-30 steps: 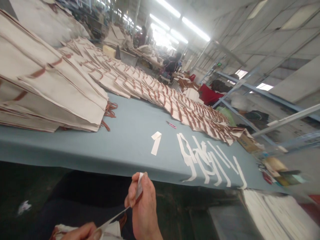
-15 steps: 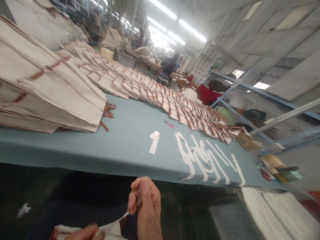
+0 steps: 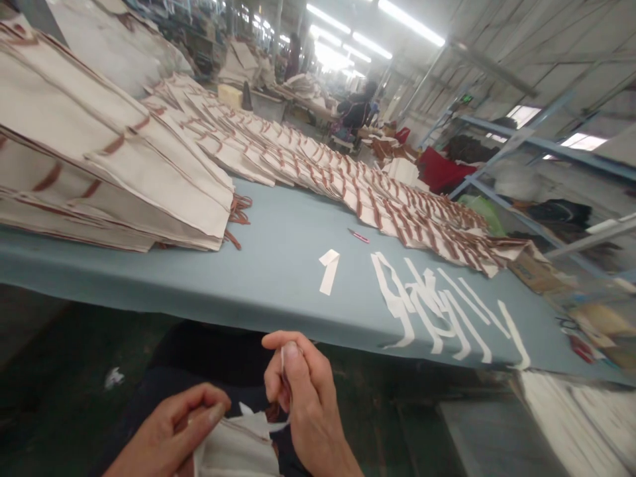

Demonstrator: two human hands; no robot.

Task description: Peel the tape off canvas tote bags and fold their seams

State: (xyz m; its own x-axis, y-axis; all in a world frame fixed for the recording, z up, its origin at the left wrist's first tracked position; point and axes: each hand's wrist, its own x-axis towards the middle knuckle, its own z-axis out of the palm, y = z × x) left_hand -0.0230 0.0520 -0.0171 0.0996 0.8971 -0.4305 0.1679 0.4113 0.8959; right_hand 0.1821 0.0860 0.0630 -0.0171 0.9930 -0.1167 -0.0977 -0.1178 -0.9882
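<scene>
Over my lap, a cream fabric piece (image 3: 238,452) with brown trim lies between my hands. My left hand (image 3: 181,427) has thumb and forefinger pressed together at its upper left edge, closed on the cloth. My right hand (image 3: 313,404) is closed in a pinch around a narrow white strip (image 3: 279,426), mostly hidden by the fingers. A loose white tip sticks up from the top of the cloth. On the blue-green table (image 3: 278,278) ahead lie a folded white strip (image 3: 328,271) and several longer white strips (image 3: 432,305).
Stacked cream fabric panels (image 3: 163,172) with brown straps fill the left of the table; more overlapping panels (image 3: 318,165) run along the back. A small pink-handled tool (image 3: 358,236) lies mid-table. Scissors (image 3: 566,324) sit at the right end. A person (image 3: 354,112) is in the background.
My left hand has come up further into view with the fabric. The strip that stretched between both hands now shows only as short ends near my right hand. The view has turned slightly left.
</scene>
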